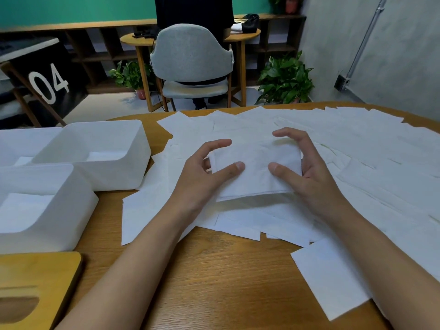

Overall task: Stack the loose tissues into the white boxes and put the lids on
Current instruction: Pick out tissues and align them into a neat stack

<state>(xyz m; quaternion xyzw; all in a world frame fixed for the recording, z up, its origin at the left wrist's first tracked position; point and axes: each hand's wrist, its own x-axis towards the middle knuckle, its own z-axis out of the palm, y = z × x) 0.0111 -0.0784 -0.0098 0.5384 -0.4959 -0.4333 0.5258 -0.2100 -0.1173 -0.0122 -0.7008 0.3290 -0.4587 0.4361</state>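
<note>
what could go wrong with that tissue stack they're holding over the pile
The left hand and right hand pinch the tissue stack only at its ends; the loose front edge may let sheets slip out.
The nearest white box already holds tissues, so a skewed drop could leave the pile uneven.

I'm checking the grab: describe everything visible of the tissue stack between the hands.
The tissue stack is a thin white bundle of soft rectangular sheets, edges roughly aligned, held nearly flat with its near edge lifted off the loose tissues. The left hand and right hand grip its two ends, thumbs on top, fingers curled round the edges.
</note>
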